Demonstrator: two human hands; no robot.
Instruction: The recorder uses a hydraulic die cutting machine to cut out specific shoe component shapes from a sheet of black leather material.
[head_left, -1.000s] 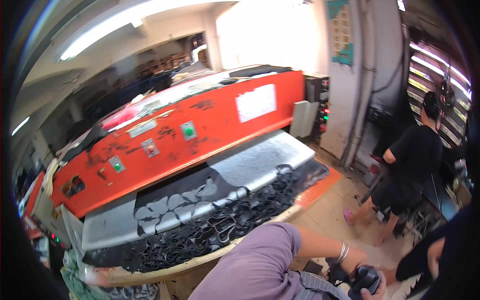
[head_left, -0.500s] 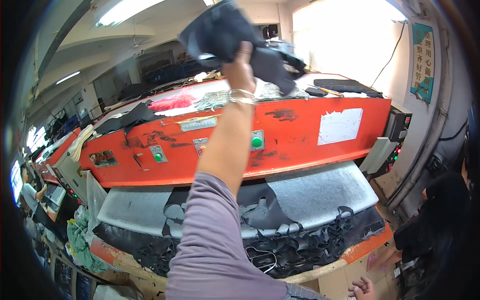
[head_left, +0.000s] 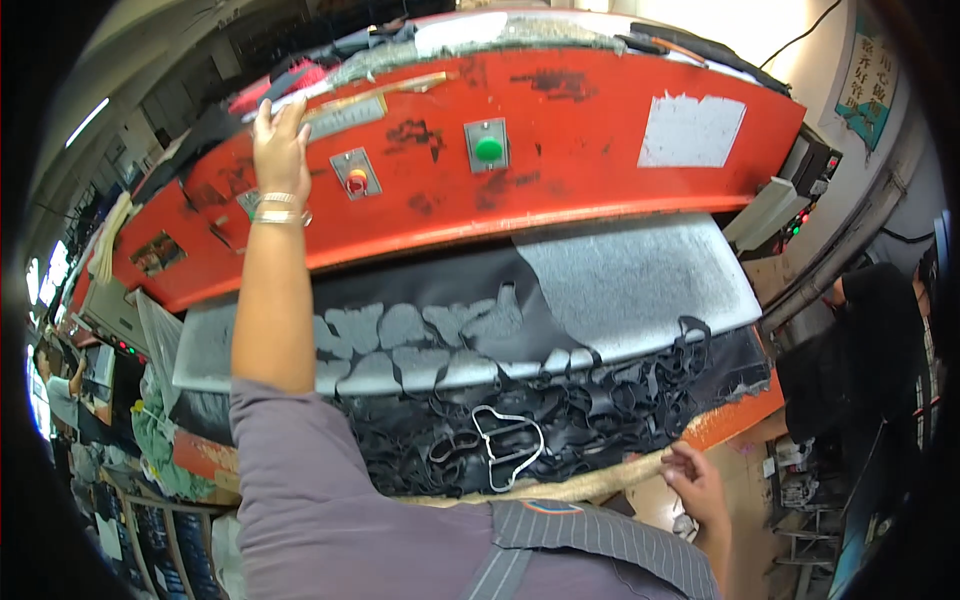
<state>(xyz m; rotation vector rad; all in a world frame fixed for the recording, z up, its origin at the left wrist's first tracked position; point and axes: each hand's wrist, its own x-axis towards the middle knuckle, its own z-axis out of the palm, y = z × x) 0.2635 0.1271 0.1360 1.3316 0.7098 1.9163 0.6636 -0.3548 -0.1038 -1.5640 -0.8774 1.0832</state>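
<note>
My left hand (head_left: 281, 150), with bracelets at the wrist, reaches up to the top front edge of the red machine (head_left: 590, 130). Its fingers are stretched and apart, and no black pieces show in it. Beside it a thin tan strip (head_left: 400, 88) lies along that edge. My right hand (head_left: 693, 485) is low at the right, by the worn front edge of the bed, fingers loosely bent and apart, nothing visible in it. Between them a black sheet (head_left: 430, 285) with cut-out holes lies on the grey pad (head_left: 640, 280). A pale metal outline, like a cutting die (head_left: 541, 440), rests on black scraps (head_left: 600, 405).
A green push button (head_left: 489, 149) and a red knob (head_left: 356, 182) sit on the machine's front. Dark material (head_left: 700, 48) and a pinkish-red cloth (head_left: 262, 92) lie on top. A dark-clothed person (head_left: 855, 360) is at the right; another person (head_left: 62, 395) works at far left.
My left hand held black sheet pieces up high; it has since let go of them and moved left and down to the machine's edge. My right hand has risen toward the bed. The view has tilted down.
</note>
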